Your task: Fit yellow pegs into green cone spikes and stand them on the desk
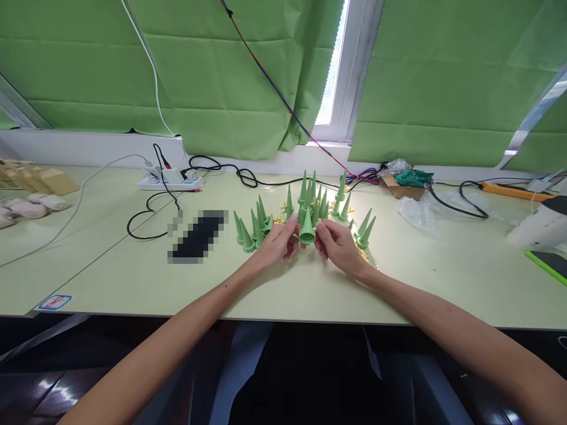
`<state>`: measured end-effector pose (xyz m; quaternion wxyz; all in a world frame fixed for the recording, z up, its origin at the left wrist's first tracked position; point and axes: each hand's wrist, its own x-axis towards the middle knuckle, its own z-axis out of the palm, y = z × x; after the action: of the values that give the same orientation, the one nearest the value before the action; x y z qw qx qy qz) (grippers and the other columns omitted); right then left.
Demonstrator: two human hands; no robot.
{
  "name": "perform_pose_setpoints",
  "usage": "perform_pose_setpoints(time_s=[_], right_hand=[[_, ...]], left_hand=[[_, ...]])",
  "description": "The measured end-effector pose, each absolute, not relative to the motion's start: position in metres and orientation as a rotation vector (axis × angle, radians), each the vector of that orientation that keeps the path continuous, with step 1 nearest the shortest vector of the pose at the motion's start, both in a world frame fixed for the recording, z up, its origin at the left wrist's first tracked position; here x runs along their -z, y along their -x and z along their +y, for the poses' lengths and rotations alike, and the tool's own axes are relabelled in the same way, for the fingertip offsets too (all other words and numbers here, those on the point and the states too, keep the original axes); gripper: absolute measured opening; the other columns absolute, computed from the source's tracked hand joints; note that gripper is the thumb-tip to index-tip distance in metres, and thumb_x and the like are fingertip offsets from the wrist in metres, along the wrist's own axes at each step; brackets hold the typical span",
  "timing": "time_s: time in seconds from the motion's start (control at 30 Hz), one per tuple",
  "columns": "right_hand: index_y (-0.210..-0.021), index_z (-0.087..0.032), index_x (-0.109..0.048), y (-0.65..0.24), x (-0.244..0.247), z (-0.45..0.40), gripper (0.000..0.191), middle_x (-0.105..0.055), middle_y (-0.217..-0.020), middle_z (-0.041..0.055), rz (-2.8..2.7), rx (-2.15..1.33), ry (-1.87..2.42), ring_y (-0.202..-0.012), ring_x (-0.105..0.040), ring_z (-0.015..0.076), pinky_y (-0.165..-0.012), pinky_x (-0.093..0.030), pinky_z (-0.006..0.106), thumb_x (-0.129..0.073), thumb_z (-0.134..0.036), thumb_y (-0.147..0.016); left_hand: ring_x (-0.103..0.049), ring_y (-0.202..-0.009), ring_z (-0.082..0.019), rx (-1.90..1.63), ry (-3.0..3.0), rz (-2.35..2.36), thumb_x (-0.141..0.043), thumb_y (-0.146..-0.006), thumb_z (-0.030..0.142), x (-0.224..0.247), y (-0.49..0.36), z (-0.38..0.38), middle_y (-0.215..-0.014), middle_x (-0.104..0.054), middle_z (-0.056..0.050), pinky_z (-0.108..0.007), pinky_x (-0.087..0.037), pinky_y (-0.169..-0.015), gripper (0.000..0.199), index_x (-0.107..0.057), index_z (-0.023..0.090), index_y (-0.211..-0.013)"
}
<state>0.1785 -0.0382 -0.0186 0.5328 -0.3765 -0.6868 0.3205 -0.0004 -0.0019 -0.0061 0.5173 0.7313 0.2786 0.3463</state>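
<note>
A hollow green plastic cone [307,231] is held between my two hands, its open round end facing me and its tip pointing up and away. My left hand [280,242] is closed at the cone's left side, thumb and fingers pinched together. On the other side, my right hand [340,245] pinches near the cone's rim, fingers curled under. Several similar green cones [248,239] stand in a cluster around and behind my hands, with more cones [364,230] to the right. Small yellowish plastic parts [279,220] lie among them, partly hidden.
A dark pixelated shape [199,236] lies left of the cones. Farther back are a white power strip [170,179] and black cables [248,177]. A cardboard box [402,188] and clear plastic bag [416,212] sit right; beige blocks [57,180] are far left.
</note>
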Motion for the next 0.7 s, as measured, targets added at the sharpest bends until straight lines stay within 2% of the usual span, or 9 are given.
perform_pose_setpoints(time_s=[0.13,0.27,0.47,0.7], right_hand=[[-0.069,-0.021,-0.050,-0.1791,0.0188,-0.0384,0.046,-0.051,-0.055,-0.0034,-1.703,-0.757,0.914,-0.042,-0.043,0.0087,-0.046,-0.037,0.026,-0.041,-0.055,-0.099],[-0.069,-0.021,-0.046,-0.1789,0.0219,-0.0357,0.046,-0.050,-0.055,-0.0038,-1.683,-0.778,0.920,-0.041,-0.043,0.0085,-0.044,-0.036,0.025,-0.040,-0.056,-0.099],[-0.070,-0.022,-0.039,-0.1785,0.0262,-0.0343,0.044,-0.048,-0.052,-0.0049,-1.695,-0.755,0.931,-0.043,-0.044,0.0088,-0.045,-0.036,0.024,-0.039,-0.054,-0.101],[-0.070,-0.022,-0.039,-0.1792,0.0263,-0.0333,0.045,-0.047,-0.050,-0.0053,-1.692,-0.750,0.939,-0.042,-0.043,0.0088,-0.045,-0.036,0.024,-0.039,-0.055,-0.100]], left_hand=[[-0.044,-0.040,-0.011,-0.810,-1.809,0.681,-0.034,-0.098,0.060,0.0053,0.0003,-0.0027,-0.045,-0.048,-0.001,-0.026,-0.034,-0.043,0.058,-0.055,0.018,-0.063],[-0.044,-0.040,-0.009,-0.822,-1.881,0.710,-0.041,-0.096,0.058,0.0054,-0.0005,-0.0036,-0.043,-0.046,0.002,-0.025,-0.036,-0.046,0.051,-0.054,0.017,-0.067],[-0.045,-0.043,-0.009,-0.854,-1.890,0.751,-0.048,-0.094,0.055,0.0059,0.0009,-0.0045,-0.046,-0.044,0.005,-0.023,-0.034,-0.047,0.046,-0.044,0.018,-0.067],[-0.038,-0.045,-0.008,-0.870,-1.954,0.782,-0.054,-0.092,0.051,0.0099,0.0019,-0.0047,-0.052,-0.039,0.006,-0.023,-0.028,-0.046,0.037,-0.052,0.017,-0.078]])
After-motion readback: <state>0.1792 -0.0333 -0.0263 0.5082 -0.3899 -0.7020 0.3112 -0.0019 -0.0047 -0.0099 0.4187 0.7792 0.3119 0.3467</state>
